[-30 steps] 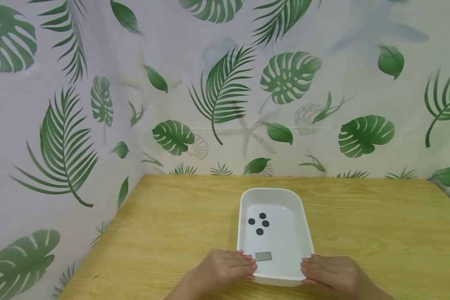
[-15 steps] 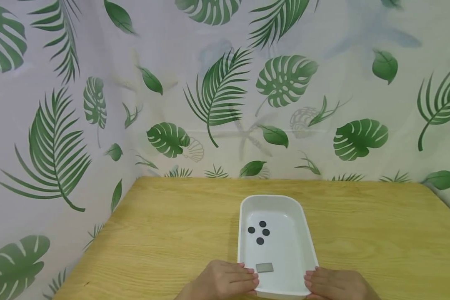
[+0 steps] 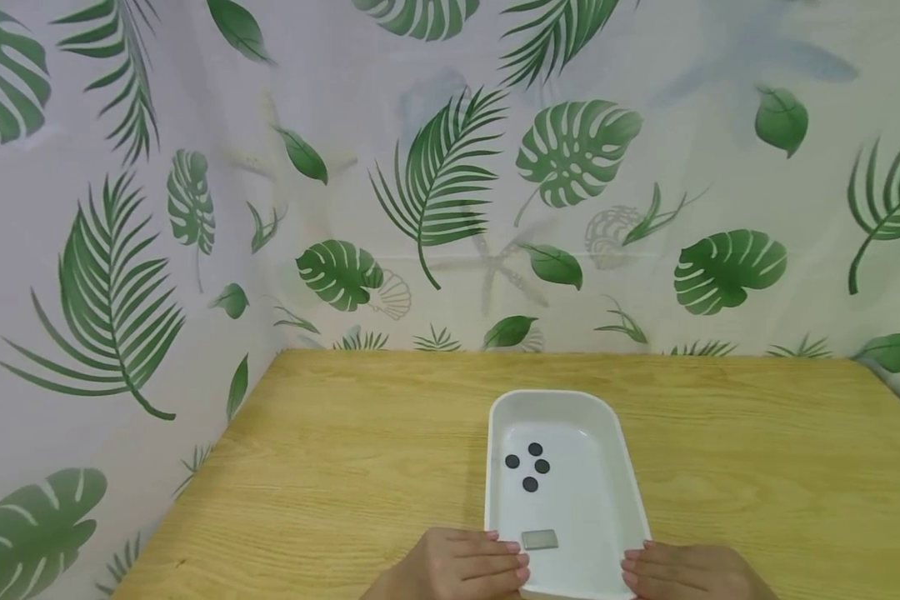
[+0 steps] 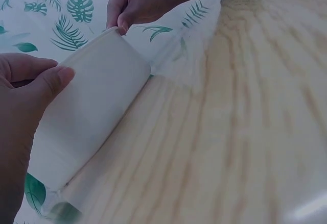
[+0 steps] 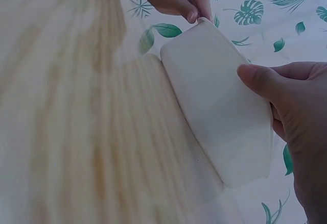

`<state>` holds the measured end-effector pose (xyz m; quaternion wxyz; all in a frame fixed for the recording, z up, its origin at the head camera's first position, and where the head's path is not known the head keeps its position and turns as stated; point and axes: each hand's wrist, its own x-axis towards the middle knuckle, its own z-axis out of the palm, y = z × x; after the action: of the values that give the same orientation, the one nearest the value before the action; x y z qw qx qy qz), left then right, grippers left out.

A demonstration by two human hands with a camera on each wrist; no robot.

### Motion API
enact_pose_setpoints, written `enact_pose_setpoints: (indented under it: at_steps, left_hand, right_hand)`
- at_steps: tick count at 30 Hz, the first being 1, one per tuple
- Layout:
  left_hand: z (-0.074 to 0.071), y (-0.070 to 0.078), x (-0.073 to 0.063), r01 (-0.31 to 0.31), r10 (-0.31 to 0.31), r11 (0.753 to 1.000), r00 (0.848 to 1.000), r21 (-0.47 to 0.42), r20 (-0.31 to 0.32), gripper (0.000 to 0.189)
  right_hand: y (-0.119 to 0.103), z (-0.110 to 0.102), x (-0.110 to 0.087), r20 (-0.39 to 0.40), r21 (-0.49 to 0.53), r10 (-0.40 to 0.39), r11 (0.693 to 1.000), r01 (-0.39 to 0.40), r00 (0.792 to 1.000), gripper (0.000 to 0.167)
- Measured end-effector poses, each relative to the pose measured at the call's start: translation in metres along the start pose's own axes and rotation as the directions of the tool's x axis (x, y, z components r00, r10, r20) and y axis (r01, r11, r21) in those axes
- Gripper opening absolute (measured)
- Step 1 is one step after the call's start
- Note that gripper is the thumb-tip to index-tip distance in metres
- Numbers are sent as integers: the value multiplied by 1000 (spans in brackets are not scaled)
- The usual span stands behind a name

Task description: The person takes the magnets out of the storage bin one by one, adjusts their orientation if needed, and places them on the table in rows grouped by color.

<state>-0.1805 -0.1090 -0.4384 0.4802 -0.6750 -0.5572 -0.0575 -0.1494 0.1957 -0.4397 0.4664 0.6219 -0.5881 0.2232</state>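
A white plastic tray with rounded corners lies lengthwise at the near part of the wooden table. My left hand grips its near left corner, fingers over the rim. At the near right corner my right hand holds the rim the same way. Both wrist views show a thumb pressed on the tray's outer wall. Inside the tray, several small black discs lie loosely grouped toward the far left. Closer to my left fingers is a small grey rectangular piece. The tray's near edge is partly cut off by the head view.
Under the tray spreads a wood-grain table. Behind it and along its left side hangs a white curtain printed with green leaves.
Both hands have drawn the tray slightly toward me and a little to the right, keeping their grip. The discs and grey piece have travelled with it. The head view has shifted slightly.
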Motion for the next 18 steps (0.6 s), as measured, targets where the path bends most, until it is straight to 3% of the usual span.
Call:
enact_pose_setpoints:
  at_steps: [9,18]
  left_hand:
    - [9,5,-5,-16,17,995,1000,94,-13,21]
    - [-2,4,6,9,-9,998,1000,56,-5,18]
  right_hand:
    - [0,2,2,-22,90,-2,996,4,1000,29]
    - [2,1,-1,-5,99,-17,995,17,1000,28]
